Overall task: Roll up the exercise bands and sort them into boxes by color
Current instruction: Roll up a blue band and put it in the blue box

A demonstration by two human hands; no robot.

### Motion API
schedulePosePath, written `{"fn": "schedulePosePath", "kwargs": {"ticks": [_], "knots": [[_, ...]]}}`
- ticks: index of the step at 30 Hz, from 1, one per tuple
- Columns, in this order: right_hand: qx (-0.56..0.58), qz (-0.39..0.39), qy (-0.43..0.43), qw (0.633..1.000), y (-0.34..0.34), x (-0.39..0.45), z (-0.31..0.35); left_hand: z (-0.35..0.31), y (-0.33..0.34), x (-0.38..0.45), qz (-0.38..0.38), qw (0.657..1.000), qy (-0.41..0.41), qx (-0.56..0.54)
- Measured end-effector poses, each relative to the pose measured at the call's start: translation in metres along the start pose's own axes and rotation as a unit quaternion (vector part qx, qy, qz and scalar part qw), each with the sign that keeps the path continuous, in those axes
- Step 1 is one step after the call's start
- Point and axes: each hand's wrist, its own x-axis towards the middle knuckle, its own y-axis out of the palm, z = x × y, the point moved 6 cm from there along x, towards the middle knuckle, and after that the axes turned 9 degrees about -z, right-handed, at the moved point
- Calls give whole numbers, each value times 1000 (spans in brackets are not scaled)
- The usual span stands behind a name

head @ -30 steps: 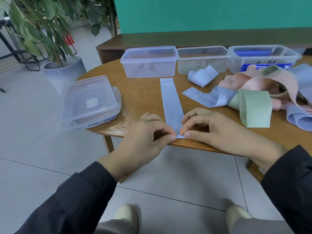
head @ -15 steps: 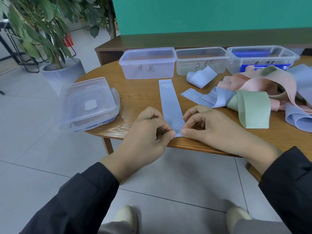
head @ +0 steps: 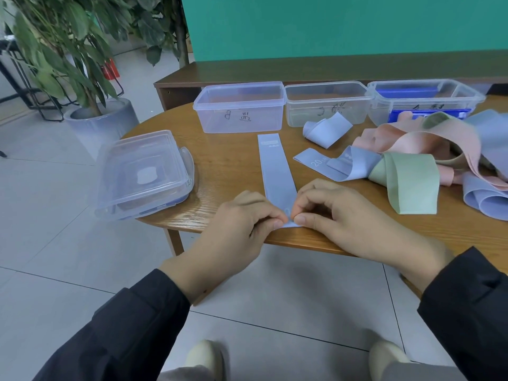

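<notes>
A light blue exercise band lies flat and straight on the round wooden table, running from near the boxes to the front edge. My left hand and my right hand both pinch its near end between thumb and fingers, curling the tip at the table edge. Three clear boxes stand at the back: the left box and the middle box look empty, and the right box has something dark blue in it. A heap of blue, pink and green bands lies at the right.
A stack of clear lids overhangs the table's left edge. A loosely curled blue band lies in front of the middle box. A potted plant stands on the floor to the left. A wooden bench runs behind the table.
Both hands have stayed at the band's near end and pinched closer together, covering more of the printed number. The view has shifted slightly.
</notes>
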Motion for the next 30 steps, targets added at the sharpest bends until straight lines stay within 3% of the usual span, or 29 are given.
{"fn": "schedulePosePath", "kwargs": {"ticks": [5,22,30], "knots": [[-24,-9,-20,999,-4,-4,0,0,-1,0,-12,1000,8,-5],[-31,-67,32,997,-4,3,-3,3,1,1,-50,998,-14,33],[-80,-74,-25,994,2,2,2,5,1,2,-62,997,-9,36]]}}
